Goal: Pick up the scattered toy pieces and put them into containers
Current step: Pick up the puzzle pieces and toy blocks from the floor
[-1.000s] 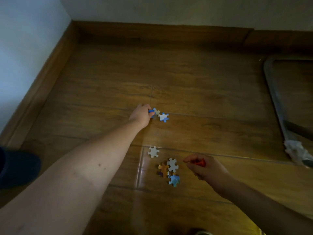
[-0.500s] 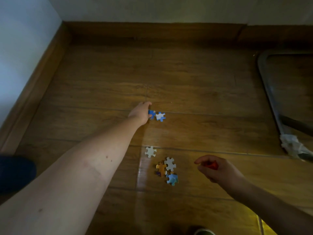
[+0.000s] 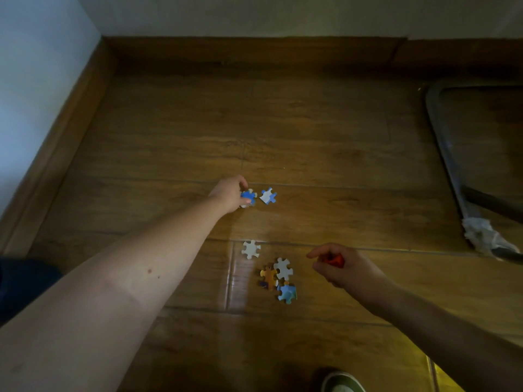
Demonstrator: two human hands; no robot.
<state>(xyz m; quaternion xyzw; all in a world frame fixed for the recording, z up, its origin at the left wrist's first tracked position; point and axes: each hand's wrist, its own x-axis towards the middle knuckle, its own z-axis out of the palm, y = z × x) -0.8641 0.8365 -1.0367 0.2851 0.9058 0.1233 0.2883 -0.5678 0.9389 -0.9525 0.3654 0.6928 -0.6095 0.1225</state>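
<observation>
Jigsaw pieces lie scattered on the wooden floor. My left hand (image 3: 230, 192) reaches far forward and pinches a blue piece (image 3: 249, 196). A blue-and-white piece (image 3: 268, 196) lies just right of it. Nearer to me are a white piece (image 3: 250, 249), another white piece (image 3: 283, 268), an orange piece (image 3: 268, 276) and a light blue piece (image 3: 287, 293), the last three touching in a small cluster. To the right of that cluster, my right hand (image 3: 343, 268) hovers with its fingers curled round a small red piece (image 3: 334, 260).
A dark metal frame (image 3: 444, 142) stands at the right with a crumpled white wad (image 3: 481, 233) at its foot. Wooden skirting and walls close off the left and far sides. A shoe tip (image 3: 342, 383) shows at the bottom edge. No container is in view.
My left hand has taken hold of the blue piece and drawn it slightly away from the blue-and-white one. My right hand has shifted right, away from the cluster, still holding the red piece.
</observation>
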